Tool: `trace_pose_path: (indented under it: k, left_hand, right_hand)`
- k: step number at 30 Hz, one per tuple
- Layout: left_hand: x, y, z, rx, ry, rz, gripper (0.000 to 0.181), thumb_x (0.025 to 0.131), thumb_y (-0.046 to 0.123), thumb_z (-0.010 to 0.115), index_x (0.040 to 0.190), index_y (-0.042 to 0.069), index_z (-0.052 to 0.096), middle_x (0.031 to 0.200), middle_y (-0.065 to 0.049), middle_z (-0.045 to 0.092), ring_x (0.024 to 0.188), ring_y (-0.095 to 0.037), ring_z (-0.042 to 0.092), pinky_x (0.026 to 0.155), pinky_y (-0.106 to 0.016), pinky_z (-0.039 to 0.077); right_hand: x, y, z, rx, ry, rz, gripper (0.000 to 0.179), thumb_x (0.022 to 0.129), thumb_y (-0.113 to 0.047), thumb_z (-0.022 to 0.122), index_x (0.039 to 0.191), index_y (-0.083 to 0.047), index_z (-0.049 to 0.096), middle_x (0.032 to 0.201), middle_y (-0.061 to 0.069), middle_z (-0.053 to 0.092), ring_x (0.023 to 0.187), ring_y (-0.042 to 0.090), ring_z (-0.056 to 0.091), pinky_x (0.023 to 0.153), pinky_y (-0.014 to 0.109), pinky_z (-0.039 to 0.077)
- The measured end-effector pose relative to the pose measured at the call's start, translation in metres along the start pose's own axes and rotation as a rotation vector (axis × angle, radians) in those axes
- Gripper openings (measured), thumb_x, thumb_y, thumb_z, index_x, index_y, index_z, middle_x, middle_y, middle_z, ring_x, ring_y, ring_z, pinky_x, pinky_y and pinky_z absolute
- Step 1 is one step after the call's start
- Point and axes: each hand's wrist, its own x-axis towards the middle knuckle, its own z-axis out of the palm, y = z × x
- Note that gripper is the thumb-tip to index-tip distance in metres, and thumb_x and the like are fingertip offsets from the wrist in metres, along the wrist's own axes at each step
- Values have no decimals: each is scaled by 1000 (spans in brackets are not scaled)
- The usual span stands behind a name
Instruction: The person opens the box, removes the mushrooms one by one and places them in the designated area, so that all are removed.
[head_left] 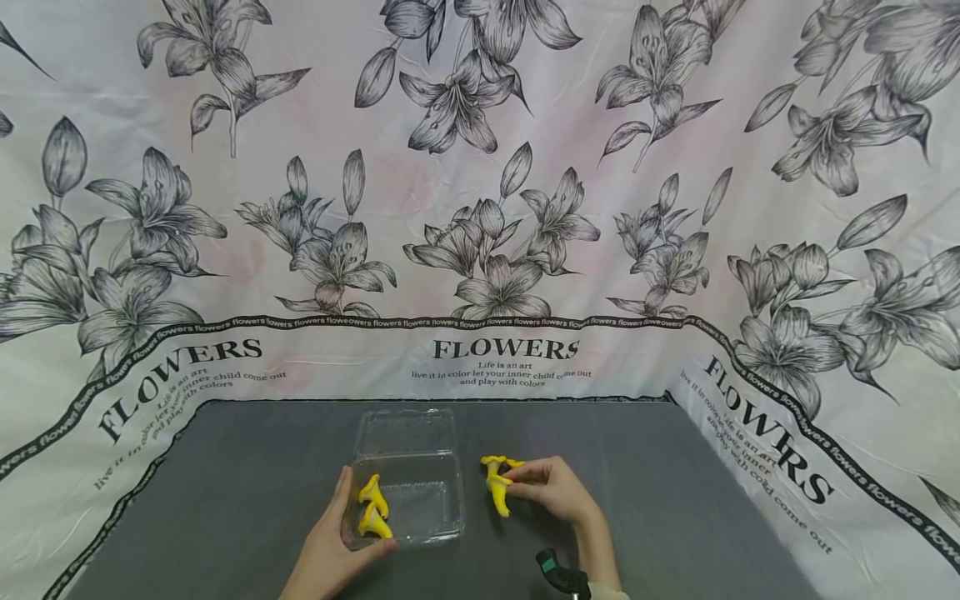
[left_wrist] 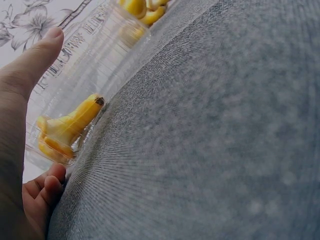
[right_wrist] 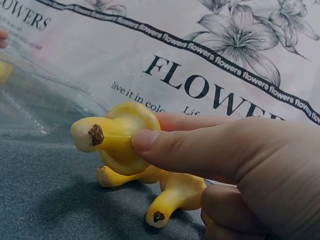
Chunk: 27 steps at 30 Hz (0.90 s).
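Observation:
A clear plastic clamshell container [head_left: 420, 536] stands with its lid [head_left: 405, 432] raised at the back. My left hand [head_left: 330, 533] holds its near left corner, thumb along the front and fingers at the left side. Inside that end lie two yellow mushrooms [head_left: 374, 521]; one mushroom [left_wrist: 70, 130] shows through the wall in the left wrist view. To the right of the container, my right hand [head_left: 555, 492] pinches a yellow trumpet-shaped mushroom [right_wrist: 107, 135] by its cap between thumb and fingers. Its stem points away from the hand. Beneath it, more yellow mushrooms [right_wrist: 175, 197] lie on the table.
A dark grey cloth [head_left: 697, 517] covers the table. A white curtain [head_left: 495, 367] with printed lilies and lettering rises along the back and both sides. A black device [head_left: 562, 575] sits by my right wrist.

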Motion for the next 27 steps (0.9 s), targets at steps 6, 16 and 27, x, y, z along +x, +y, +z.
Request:
trace_pose_path:
  k: [6, 16, 27]
  left_hand:
    - [1, -2, 0, -15, 5, 12, 136, 78, 56, 92, 173, 17, 3, 178, -11, 3, 70, -14, 45, 61, -25, 42]
    - [2, -2, 1, -29, 1, 7, 136, 78, 55, 92, 173, 18, 3, 179, -11, 3, 64, -14, 41, 58, -25, 42]
    - [1, -1, 1, -14, 3, -5, 136, 77, 56, 92, 173, 18, 4, 179, -9, 4, 65, -14, 41, 59, -25, 41]
  right_hand:
    - [3, -2, 4, -31, -15, -2, 21, 95, -12, 81, 114, -1, 82, 111, 15, 80, 100, 12, 76, 85, 27, 60]
    - [6, -5, 10, -109, -23, 26, 16, 93, -8, 82, 108, -1, 84, 104, 14, 81, 89, 12, 77, 79, 23, 58]
    - [5, -5, 11, -100, -37, 37, 17, 91, -6, 83, 107, -1, 84, 103, 14, 81, 91, 15, 77, 80, 23, 57]
